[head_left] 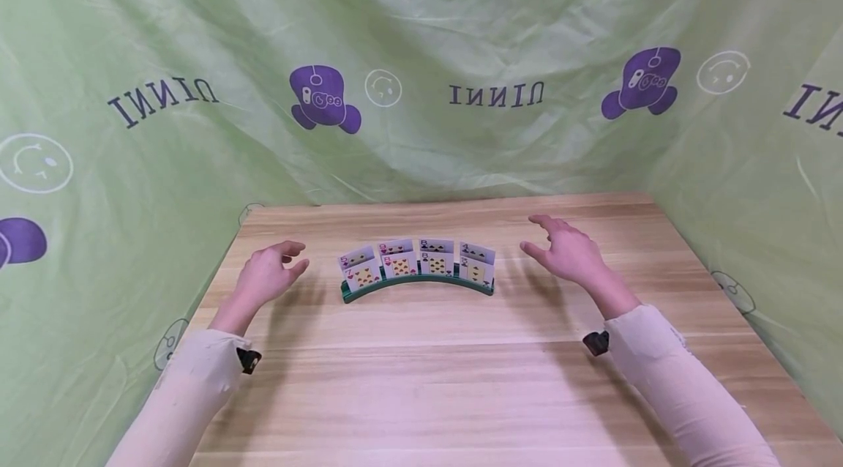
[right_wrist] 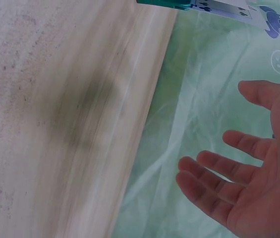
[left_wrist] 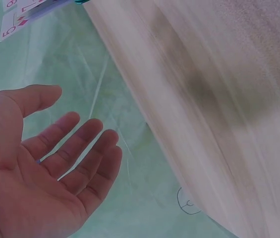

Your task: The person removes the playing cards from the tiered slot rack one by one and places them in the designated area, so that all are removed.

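Observation:
A curved green card holder [head_left: 418,279] stands on the table with several playing cards [head_left: 400,266] upright in it, in two rows, their faces toward me. To its left my left hand [head_left: 268,273] hovers with fingers loosely bent, holding nothing. On the right side my right hand [head_left: 565,251] is held over the table, thumb and fingers apart and nothing in them. Neither hand touches the holder. The left wrist view has a card corner [left_wrist: 13,25] at its top left, beyond the relaxed left palm [left_wrist: 45,173]. At the top of the right wrist view shows the holder's end [right_wrist: 164,4].
The wooden table [head_left: 421,379] spreads under both arms. A green cloth [head_left: 421,145] with purple figures and lettering hangs behind it and along both sides. Small dark devices are strapped at the left wrist [head_left: 249,360] and right wrist [head_left: 596,343].

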{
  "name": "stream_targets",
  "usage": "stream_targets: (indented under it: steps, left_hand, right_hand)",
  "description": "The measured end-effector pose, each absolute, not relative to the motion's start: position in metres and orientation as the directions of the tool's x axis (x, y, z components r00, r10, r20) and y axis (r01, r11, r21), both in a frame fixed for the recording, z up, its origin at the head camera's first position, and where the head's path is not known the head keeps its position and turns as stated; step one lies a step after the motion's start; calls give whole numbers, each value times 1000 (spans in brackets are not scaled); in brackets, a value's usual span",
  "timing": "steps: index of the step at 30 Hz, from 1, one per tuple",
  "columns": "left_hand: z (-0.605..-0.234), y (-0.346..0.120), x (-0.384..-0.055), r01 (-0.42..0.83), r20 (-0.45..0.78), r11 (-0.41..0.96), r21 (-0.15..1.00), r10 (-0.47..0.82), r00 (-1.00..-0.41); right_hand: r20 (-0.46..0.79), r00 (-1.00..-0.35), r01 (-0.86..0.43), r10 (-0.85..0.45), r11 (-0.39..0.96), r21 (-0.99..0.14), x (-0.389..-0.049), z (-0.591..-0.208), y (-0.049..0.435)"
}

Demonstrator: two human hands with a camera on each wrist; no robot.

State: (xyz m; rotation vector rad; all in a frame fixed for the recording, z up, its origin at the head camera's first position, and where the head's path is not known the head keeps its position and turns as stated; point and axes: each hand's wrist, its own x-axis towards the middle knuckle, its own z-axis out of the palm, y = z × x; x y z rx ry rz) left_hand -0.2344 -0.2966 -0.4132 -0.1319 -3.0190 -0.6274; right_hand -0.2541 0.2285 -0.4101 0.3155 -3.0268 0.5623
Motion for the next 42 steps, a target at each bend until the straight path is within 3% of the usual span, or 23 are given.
stream_targets:
  steps: [20,42]
  left_hand:
    - [-420,-294,-229,133,125,873,469,84,-989]
    - [-427,-291,-221,110,102,823,558,63,-993]
  right_hand:
    - [70,-978,-210,-199,883,-421,-251,-419,223]
    - [86,-975,-220,-204,846,-485,-243,-418,218]
